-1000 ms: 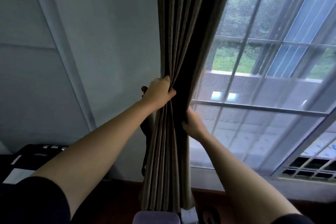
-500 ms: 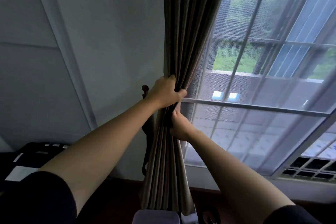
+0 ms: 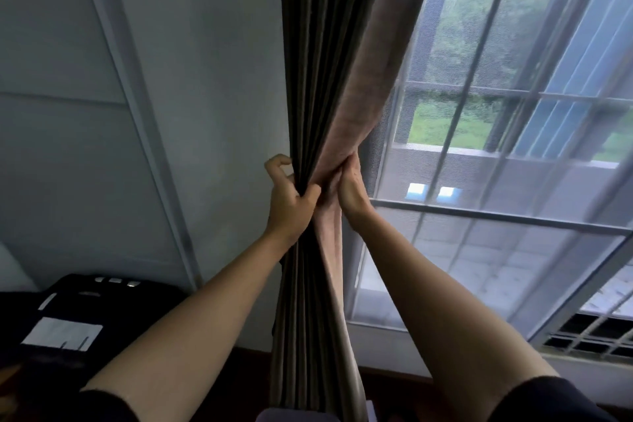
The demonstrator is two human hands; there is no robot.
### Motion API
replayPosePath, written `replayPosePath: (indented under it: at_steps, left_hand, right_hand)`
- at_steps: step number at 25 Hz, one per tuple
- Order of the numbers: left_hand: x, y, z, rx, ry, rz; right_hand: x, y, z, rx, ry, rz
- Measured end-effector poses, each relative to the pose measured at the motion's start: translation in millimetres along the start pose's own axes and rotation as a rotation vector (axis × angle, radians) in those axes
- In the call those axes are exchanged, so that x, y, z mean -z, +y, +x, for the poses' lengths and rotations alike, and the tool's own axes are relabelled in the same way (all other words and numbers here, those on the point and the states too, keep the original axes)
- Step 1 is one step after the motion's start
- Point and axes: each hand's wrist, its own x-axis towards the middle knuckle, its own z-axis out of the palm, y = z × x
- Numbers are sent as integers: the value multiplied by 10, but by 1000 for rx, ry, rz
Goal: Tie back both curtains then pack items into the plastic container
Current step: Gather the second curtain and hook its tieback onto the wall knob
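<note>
Fingers point(image 3: 278, 164) of the left hand point(image 3: 291, 204) curl round the gathered folds of the brown curtain point(image 3: 322, 62), thumb pressed on the front, while the right hand point(image 3: 351, 188) grips the curtain's window-side edge just beside it, partly wrapped in cloth. The curtain hangs bunched between the grey wall point(image 3: 205, 79) and the screened window point(image 3: 513, 223). A black object point(image 3: 102, 301) with a white label lies at lower left.

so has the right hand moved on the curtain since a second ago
Yes, upward. The right hand gripped the curtain below the horizontal window bar; now it grips mostly above that bar's level.
</note>
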Motion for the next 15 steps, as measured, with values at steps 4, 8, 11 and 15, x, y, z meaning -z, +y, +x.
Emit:
replayPosePath:
  at_steps: [4, 8, 11, 15]
  left_hand:
    - [87, 67, 105, 240, -120, -66]
    - [234, 67, 179, 326, -288, -64]
    - [268, 70, 185, 357, -336, -83]
    - [264, 42, 186, 338, -345, -34]
  right_hand:
    - [-111, -56, 69, -51, 29, 110]
    - [-83, -21, 84, -158, 54, 229]
    - [-16, -100, 34, -211, -87, 343]
    - [68, -85, 35, -182, -106, 380]
